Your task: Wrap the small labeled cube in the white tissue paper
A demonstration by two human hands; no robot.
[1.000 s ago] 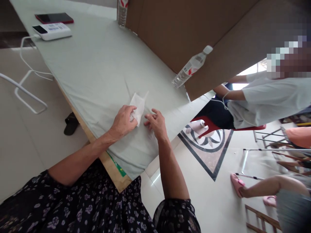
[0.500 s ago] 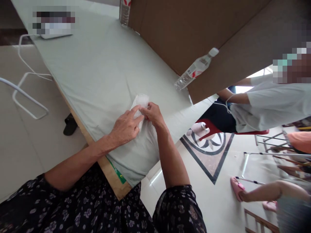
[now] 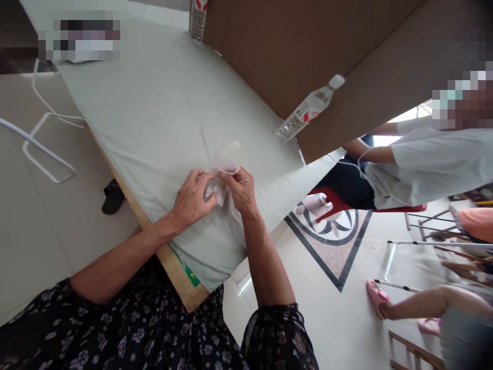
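Observation:
A thin, whitish see-through plastic bag is between my hands, just above the pale cloth near the table's corner. My left hand curls round its crumpled lower part, with thumb and fingers on either side. At the bag's rim, my right hand pinches the edge between thumb and fingers. The rim bows into a curved line beside the right fingertips. Whether anything lies inside the bag I cannot tell.
The pale green cloth covers the table. A large brown cardboard panel stands at the right, a clear plastic bottle leaning by it. Another bottle is farther back. A person in a white shirt sits beyond the panel.
The bag lay flatter under my left fingers; now its rim bulges and its upper part lifts. My left hand has drawn back and curled round the lower part. My right hand has dropped slightly.

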